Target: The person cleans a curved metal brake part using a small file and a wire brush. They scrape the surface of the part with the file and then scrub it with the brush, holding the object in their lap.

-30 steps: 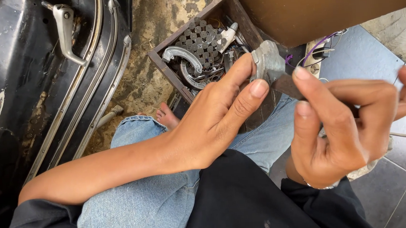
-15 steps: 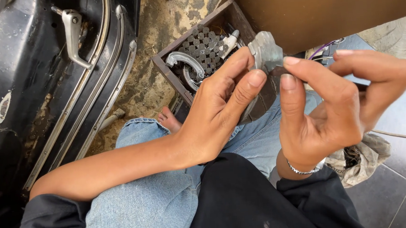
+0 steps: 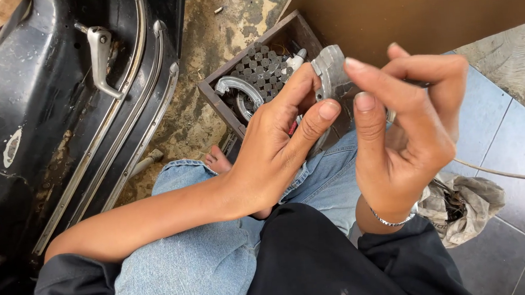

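Note:
My left hand [image 3: 281, 146] grips a small grey cast-metal part [image 3: 330, 69] between thumb and fingers, above my lap. My right hand [image 3: 406, 128] is raised beside it, fingers curled, its fingertips at the part's right side; whether it pinches something thin there is hidden. A silver bracelet [image 3: 391, 220] sits on the right wrist. Below the hands is a dark wooden box [image 3: 250, 59] with several sockets and curved metal pieces inside.
A black vehicle body panel with chrome trim and a metal lever [image 3: 101, 57] fills the left. A brown board [image 3: 413, 7] leans at the top right. A dirty rag [image 3: 463, 204] lies on blue tiles at the right. My bare toes [image 3: 217, 162] show beside the box.
Both hands have lifted the metal part slightly higher. My right hand turned upright, its fingers moving from around the part's lower side to its right edge.

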